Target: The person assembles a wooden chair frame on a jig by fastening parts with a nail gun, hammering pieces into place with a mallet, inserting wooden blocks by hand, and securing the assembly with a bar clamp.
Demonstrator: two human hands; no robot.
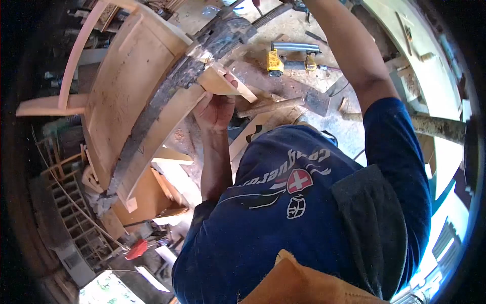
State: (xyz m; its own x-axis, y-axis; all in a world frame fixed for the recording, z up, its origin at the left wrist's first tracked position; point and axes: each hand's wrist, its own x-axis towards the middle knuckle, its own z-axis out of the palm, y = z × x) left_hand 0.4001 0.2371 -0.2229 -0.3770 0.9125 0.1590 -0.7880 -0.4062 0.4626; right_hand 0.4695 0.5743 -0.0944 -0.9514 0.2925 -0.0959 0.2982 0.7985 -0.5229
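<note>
My left hand (216, 110) is closed around a short, pale wooden block (216, 82), with the thumb beneath it and a fingertip showing at its far side. The block sits at the upper end of a long curved wooden piece (167, 121), which runs along a dark, rough beam (152, 101). Another thin strip of wood (242, 90) sticks out behind the block. My right arm reaches up past the top edge, where the hand is cut off from view. Near that arm, a threaded metal rod (271, 16) joins the dark end of the beam.
A yellow and black power tool (275, 63) lies on the littered floor among wood offcuts (273, 107). To the left leans a large curved wooden panel (119, 76). A pale board (420, 55) stands at upper right. Lower left holds a slatted rack (76, 202) and a red object (136, 249).
</note>
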